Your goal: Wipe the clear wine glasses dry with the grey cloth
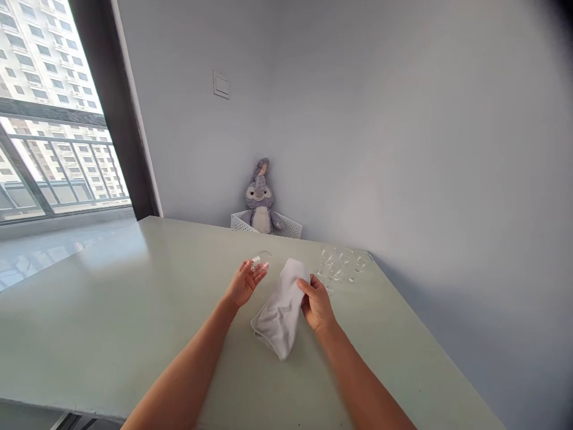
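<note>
A white cloth (280, 313) hangs from my right hand (317, 303), pinched between the thumb and the fingers, with its lower corner drooping over the table. To the left of the cloth, my left hand (245, 284) has its fingers curved around a small clear glass (263, 260). The see-through glass is hard to make out, and its lower part is partly hidden by the fingers. Just beyond my right hand, several clear stemmed glasses (344, 258) stand close together on the table.
The pale green table (188, 263) reaches to the wall on the right. Behind its far edge sits a white perforated basket (290, 226) with a purple plush toy (260, 203) in it. A window (54, 113) is at the left, and a light switch (221, 84) on the wall.
</note>
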The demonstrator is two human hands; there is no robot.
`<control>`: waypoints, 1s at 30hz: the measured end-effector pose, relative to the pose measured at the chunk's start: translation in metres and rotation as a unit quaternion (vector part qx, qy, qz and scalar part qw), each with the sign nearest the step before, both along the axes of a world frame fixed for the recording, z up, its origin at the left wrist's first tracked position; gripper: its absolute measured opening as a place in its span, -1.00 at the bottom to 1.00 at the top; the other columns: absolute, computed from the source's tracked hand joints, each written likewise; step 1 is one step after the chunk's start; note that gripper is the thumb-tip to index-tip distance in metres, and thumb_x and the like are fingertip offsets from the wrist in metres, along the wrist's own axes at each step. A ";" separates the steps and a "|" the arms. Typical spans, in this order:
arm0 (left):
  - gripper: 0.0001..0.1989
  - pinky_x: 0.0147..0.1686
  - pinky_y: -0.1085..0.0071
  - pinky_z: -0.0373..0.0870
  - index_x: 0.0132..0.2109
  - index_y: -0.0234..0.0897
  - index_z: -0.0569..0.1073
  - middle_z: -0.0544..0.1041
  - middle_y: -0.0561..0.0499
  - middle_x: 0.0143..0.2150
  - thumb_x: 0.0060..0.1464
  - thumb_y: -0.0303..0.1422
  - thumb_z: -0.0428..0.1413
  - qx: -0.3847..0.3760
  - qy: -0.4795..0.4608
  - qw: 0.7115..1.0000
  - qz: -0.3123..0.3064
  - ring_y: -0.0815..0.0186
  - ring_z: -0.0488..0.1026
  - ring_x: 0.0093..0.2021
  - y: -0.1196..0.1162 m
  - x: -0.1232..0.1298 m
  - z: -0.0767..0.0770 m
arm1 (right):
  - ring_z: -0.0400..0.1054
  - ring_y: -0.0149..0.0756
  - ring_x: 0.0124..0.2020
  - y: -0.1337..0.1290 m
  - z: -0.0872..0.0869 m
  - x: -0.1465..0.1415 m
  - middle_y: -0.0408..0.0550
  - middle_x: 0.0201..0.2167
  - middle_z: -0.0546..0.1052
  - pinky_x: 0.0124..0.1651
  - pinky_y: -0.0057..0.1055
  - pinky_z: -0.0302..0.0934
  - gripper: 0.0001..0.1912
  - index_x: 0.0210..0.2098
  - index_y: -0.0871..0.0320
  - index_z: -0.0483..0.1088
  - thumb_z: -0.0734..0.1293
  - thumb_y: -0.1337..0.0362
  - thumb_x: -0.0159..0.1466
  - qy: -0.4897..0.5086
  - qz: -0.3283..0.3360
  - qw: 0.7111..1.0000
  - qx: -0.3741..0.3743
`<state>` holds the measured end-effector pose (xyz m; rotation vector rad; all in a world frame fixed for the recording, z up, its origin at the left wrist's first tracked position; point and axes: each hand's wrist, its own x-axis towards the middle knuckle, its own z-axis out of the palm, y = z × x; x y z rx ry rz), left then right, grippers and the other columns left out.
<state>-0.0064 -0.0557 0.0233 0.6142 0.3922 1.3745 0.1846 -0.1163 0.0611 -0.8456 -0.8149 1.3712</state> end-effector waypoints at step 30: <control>-0.67 -0.30 0.42 0.29 -0.09 -0.20 0.35 0.44 -0.05 -0.21 -0.02 -0.22 0.09 0.090 0.268 0.954 -0.099 0.27 0.41 -0.24 -0.038 0.035 0.013 | 0.34 -0.31 -0.44 -0.005 -0.036 -0.006 -0.13 -0.47 0.48 -0.35 -0.40 0.22 -0.79 -0.35 0.13 0.44 0.32 0.18 0.03 -0.065 0.081 0.994 0.034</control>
